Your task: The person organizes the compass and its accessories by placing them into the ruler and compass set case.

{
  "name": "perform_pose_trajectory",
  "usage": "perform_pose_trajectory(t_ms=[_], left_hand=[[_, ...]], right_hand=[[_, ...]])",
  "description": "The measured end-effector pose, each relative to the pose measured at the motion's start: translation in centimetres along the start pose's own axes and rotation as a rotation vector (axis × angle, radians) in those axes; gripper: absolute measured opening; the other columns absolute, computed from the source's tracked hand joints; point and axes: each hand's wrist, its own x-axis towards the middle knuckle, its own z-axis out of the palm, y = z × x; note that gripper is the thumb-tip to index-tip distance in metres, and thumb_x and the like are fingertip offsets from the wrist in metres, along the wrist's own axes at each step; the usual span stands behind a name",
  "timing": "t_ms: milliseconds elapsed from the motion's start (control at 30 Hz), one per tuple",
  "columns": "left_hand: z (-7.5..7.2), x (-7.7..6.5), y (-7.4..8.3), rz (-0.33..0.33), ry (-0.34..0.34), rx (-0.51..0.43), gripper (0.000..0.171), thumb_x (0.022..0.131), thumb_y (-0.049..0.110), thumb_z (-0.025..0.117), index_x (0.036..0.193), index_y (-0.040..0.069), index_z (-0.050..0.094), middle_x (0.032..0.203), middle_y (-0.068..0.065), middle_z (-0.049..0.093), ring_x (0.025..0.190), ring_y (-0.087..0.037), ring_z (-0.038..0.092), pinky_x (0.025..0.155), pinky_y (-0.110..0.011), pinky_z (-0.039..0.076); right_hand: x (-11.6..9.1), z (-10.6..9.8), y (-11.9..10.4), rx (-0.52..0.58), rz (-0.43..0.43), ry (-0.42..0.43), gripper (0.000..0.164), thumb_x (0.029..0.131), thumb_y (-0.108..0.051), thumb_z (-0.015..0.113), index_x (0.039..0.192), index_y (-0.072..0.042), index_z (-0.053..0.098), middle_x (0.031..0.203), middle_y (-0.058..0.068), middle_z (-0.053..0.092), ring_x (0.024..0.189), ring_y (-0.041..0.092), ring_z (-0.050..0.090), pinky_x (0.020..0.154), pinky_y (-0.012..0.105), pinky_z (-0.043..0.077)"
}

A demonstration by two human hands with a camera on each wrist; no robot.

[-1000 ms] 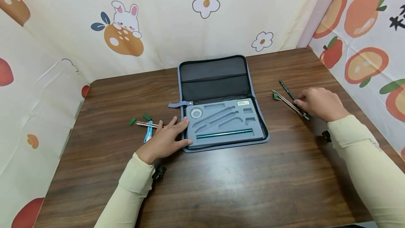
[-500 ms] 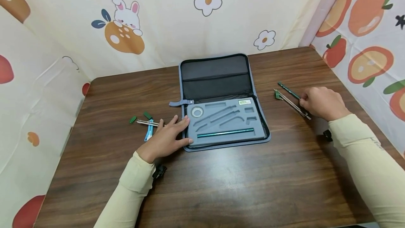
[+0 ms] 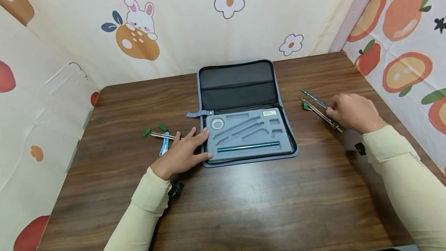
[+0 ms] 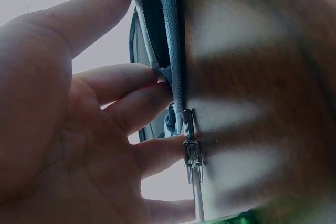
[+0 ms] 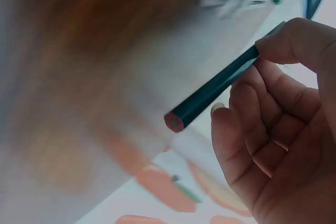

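My right hand [image 3: 355, 113] pinches a dark green pencil [image 5: 215, 87] between thumb and fingers at the table's right side. Its flat reddish end faces the right wrist camera. Beside it lies a silver drawing compass [image 3: 323, 116] with a green part at one end. My left hand [image 3: 182, 152] rests with fingers spread at the left edge of an unzipped blue-grey case [image 3: 251, 161]; in the left wrist view its fingers touch the zippered edge [image 4: 170, 35]. A grey moulded tray [image 3: 240, 155] fills the case's near half, with another teal pencil [image 3: 249, 146] in a slot.
A round whitish disc [image 3: 217, 123] sits in the tray's upper left recess, with several bare slots around it. Left of the case lie a light blue cutter [image 3: 163, 147], a slim silver tool [image 3: 158, 135] and green pieces [image 3: 146, 131]. Printed curtains [image 3: 188, 30] border the table.
The right hand has taken hold of the pencil, whose far end has swung left and turned a brighter teal to the head camera. The left hand has stayed on the case.
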Motion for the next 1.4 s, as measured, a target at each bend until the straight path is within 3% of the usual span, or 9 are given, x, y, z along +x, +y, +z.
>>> perform_pose_trajectory(t_ms=[233, 500, 700, 1133, 1400], left_hand=[[0.0, 0.0, -0.1, -0.002, -0.004, 0.005, 0.073, 0.098, 0.044, 0.064, 0.157, 0.012, 0.034, 0.161, -0.006, 0.031, 0.150, -0.038, 0.015, 0.111, -0.073, 0.001], [-0.2, 0.1, 0.0, 0.001, 0.000, 0.015, 0.073, 0.098, 0.044, 0.063, 0.157, 0.011, 0.034, 0.160, -0.007, 0.031, 0.150, -0.039, 0.016, 0.111, -0.072, 0.002], [-0.1, 0.0, 0.0, 0.010, 0.012, 0.016, 0.073, 0.098, 0.042, 0.064, 0.156, 0.010, 0.035, 0.160, -0.008, 0.032, 0.149, -0.039, 0.017, 0.115, -0.066, 0.002], [0.1, -0.1, -0.2, 0.009, 0.009, 0.021, 0.073, 0.098, 0.043, 0.064, 0.156, 0.010, 0.034, 0.160, -0.008, 0.032, 0.149, -0.040, 0.017, 0.115, -0.067, 0.003], [0.1, 0.0, -0.2, 0.010, 0.006, 0.026, 0.072, 0.099, 0.044, 0.063, 0.156, 0.011, 0.034, 0.160, -0.006, 0.031, 0.150, -0.039, 0.017, 0.115, -0.066, 0.004]], right_hand=[[0.0, -1.3, -3.8, 0.012, -0.085, 0.050, 0.014, 0.090, -0.018, 0.067, 0.089, -0.005, 0.073, 0.076, 0.004, 0.066, 0.062, 0.020, 0.056, 0.054, 0.047, 0.048], [0.0, -1.5, -7.4, -0.025, -0.247, 0.127, 0.005, 0.084, -0.012, 0.070, 0.082, -0.008, 0.072, 0.072, 0.001, 0.063, 0.061, 0.017, 0.054, 0.049, 0.041, 0.049], [0.0, -1.0, -9.9, -0.042, -0.358, 0.160, 0.005, 0.084, -0.012, 0.071, 0.079, -0.010, 0.072, 0.072, 0.000, 0.061, 0.061, 0.015, 0.053, 0.049, 0.037, 0.049], [-1.7, 1.1, -14.5, 0.006, -0.647, 0.229, 0.015, 0.083, -0.004, 0.069, 0.073, -0.015, 0.066, 0.070, -0.003, 0.055, 0.063, 0.013, 0.053, 0.047, 0.030, 0.044], [-2.4, 2.3, -16.7, 0.014, -0.746, 0.255, 0.018, 0.082, -0.003, 0.070, 0.070, -0.015, 0.063, 0.067, -0.005, 0.049, 0.062, 0.013, 0.052, 0.048, 0.029, 0.044]])
